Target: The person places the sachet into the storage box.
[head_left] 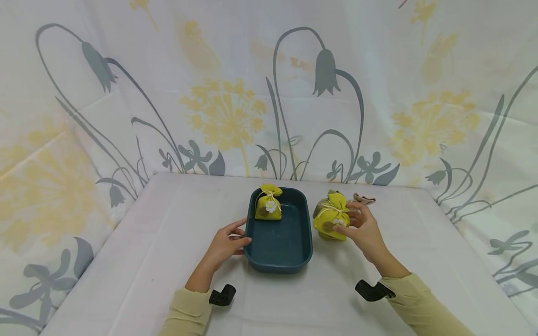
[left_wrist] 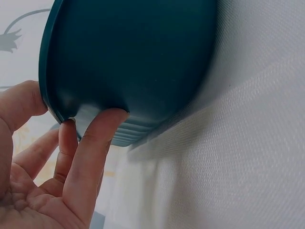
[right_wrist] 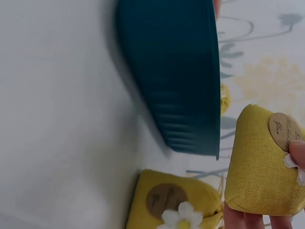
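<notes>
A dark teal rectangular tray (head_left: 279, 266) stands on the white table. My left hand (head_left: 227, 242) pinches its left rim, and in the left wrist view the fingers lie on its outer wall (left_wrist: 138, 52). Inside the tray, at the far left corner, sits a yellow cloth pouch (head_left: 268, 207) tied with cord and bearing a white flower. Right of the tray, my right hand (head_left: 364, 231) holds a similar yellow pouch (right_wrist: 262, 162) between thumb and fingers, raised off the table. Below it, another yellow pouch (right_wrist: 162, 193) with a round brown label and white flower rests on the table.
An olive pouch (head_left: 319, 207) shows partly behind the held one. Beyond my right hand, the top of a brownish cloth piece (head_left: 364, 199) is visible. White cloth with a floral print (head_left: 227, 107) hangs at the table's back and sides.
</notes>
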A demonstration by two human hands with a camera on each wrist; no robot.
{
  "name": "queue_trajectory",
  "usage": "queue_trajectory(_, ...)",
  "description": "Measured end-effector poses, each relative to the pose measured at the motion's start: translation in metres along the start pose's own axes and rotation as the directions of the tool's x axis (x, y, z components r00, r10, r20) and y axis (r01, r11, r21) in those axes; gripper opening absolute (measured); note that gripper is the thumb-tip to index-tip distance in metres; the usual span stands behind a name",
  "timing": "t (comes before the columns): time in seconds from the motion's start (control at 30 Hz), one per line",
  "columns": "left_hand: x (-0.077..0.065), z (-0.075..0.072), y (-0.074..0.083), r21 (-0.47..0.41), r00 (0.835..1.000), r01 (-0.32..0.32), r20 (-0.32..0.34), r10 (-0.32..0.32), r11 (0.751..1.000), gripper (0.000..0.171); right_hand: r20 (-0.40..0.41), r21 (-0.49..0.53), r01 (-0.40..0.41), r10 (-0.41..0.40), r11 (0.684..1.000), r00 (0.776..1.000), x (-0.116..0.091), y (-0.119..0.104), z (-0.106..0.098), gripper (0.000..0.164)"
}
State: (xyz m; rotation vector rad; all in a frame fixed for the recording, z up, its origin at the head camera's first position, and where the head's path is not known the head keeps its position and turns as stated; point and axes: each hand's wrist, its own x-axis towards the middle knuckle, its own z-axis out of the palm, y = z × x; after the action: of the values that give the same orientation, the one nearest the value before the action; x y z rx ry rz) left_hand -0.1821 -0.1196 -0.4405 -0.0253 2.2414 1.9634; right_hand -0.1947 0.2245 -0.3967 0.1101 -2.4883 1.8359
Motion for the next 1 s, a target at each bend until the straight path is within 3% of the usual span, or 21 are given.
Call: queue_trajectory(1.0,0.001,-0.002,-0.001,-0.009,1.0,-0.005,0.007,0.005,1.0,0.057,0.178,-0.064,-0.061,0.072,0.996,0.981,0.055,-0.037,0.073,0.06)
